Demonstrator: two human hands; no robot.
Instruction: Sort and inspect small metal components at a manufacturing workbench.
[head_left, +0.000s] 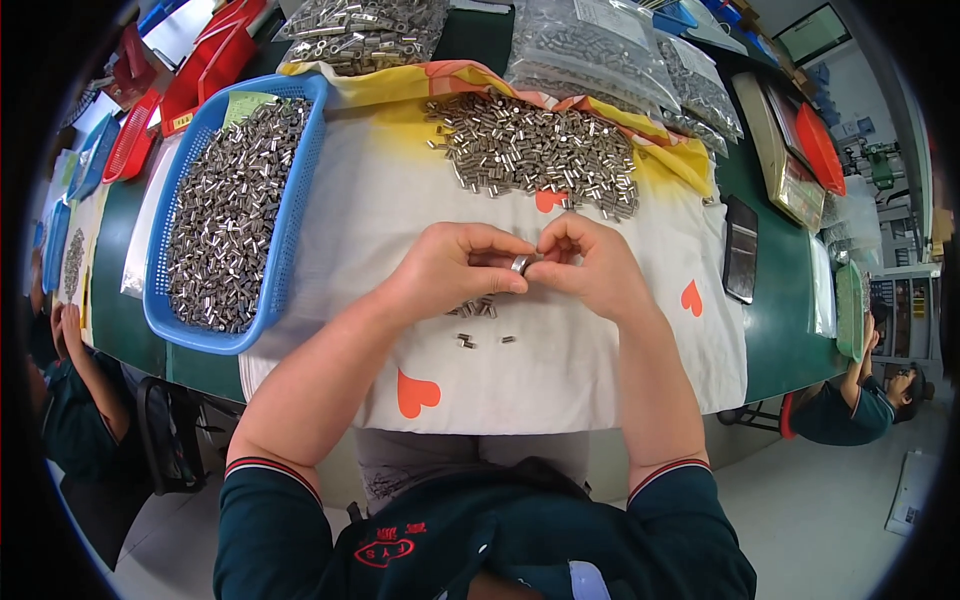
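Over the middle of a white cloth [560, 380] printed with orange hearts, my two hands meet at a small shiny metal piece [520, 264]. My left hand [460, 262] pinches it between thumb and fingers. The fingers of my right hand [590, 262] are closed at its other side; whether they grip the same piece or another one, I cannot tell. Partly hidden under my left hand lies a little group of metal cylinders [478, 308], with a few loose ones nearer me. Beyond my hands spreads a large heap of short metal cylinders [540, 150].
At left stands a blue plastic basket [270, 275] full of similar cylinders. Clear bags of metal parts [590, 50] line the back. A dark phone [740, 248] lies at right on the green table [775, 340]. Other people sit at both sides, beyond red trays [130, 140] at left.
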